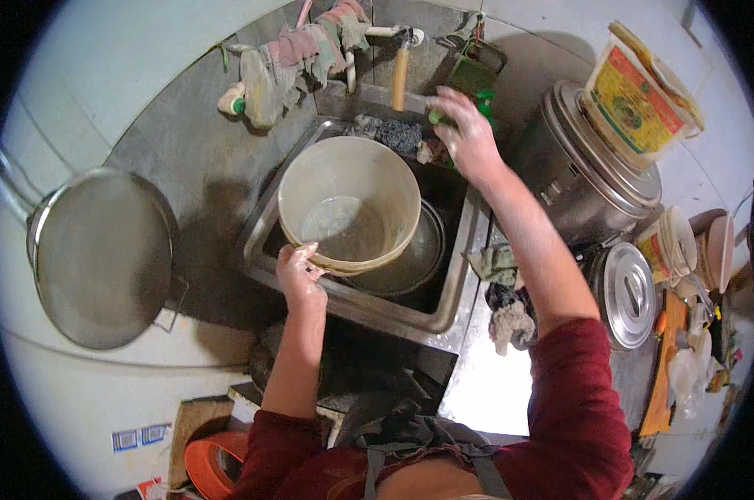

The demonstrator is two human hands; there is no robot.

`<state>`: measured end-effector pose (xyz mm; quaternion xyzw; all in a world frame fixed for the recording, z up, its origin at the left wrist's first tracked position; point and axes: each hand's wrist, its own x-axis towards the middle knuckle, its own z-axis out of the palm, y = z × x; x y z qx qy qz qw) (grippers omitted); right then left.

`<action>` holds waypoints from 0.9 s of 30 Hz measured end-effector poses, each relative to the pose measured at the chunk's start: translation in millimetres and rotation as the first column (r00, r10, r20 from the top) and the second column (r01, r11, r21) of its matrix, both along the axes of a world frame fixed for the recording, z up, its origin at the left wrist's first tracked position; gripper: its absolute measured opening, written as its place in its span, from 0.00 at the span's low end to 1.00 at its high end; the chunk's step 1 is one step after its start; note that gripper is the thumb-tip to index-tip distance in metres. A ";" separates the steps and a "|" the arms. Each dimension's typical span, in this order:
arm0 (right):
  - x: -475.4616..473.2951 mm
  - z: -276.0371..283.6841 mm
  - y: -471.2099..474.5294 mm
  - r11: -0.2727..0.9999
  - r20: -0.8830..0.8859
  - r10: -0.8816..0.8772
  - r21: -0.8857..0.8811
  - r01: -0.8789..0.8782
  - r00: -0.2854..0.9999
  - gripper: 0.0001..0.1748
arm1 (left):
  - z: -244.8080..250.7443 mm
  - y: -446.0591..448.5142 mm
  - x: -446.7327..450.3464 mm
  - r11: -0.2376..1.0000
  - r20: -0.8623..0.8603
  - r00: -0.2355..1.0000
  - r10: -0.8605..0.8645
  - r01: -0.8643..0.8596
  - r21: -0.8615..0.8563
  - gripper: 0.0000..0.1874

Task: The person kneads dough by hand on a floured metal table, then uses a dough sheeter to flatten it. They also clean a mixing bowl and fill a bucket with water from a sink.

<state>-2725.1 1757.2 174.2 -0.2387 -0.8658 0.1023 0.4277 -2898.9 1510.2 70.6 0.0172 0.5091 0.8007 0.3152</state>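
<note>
A large off-white plastic bucket leans, mouth towards me, over a stainless steel sink. My left hand grips its near rim at the lower left. Inside, the bottom looks wet. Beneath the bucket, a round dark metal vessel lies partly hidden in the basin. My right hand is raised over the sink's far right corner, fingers curled and blurred. A small green thing shows at its fingers; whether the hand holds it is unclear. Dark scouring pads sit along the sink's back ledge.
A tap with a tan tube-like piece hangs above the sink. Rags drape over the pipe at left. A large lidded steel pot stands right, bearing a printed bucket. A round metal pan leans left. Cloths lie by my right forearm.
</note>
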 end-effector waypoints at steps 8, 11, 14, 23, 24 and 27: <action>-134.7 57.5 134.3 0.862 0.515 -0.435 0.475 0.177 0.739 0.29 | 1.1 80.4 -32.5 0.981 -0.069 0.989 -0.130 0.119 -0.150 0.14; -129.3 60.1 157.3 0.889 0.664 -0.434 0.424 0.170 0.609 0.25 | 0.1 95.3 -35.6 0.979 -0.064 0.986 -0.151 0.141 -0.146 0.14; -94.1 57.6 168.7 0.828 0.653 -0.505 0.551 0.102 0.564 0.24 | -2.2 107.7 -35.4 0.962 -0.013 0.983 -0.182 0.176 -0.207 0.13; 15.0 -33.7 66.8 0.919 0.370 -0.256 0.380 0.106 0.893 0.29 | -6.1 131.7 -30.6 0.942 0.026 0.989 -0.145 0.146 -0.303 0.17; 27.8 -50.4 45.3 0.940 0.352 -0.187 0.336 0.063 0.917 0.27 | -6.5 131.8 -31.7 0.946 0.045 0.985 -0.169 0.175 -0.274 0.16; 69.2 -103.0 -32.4 0.995 0.278 -0.098 0.007 0.100 0.956 0.25 | -9.0 134.4 -35.6 0.969 0.059 0.990 -0.128 0.137 -0.205 0.11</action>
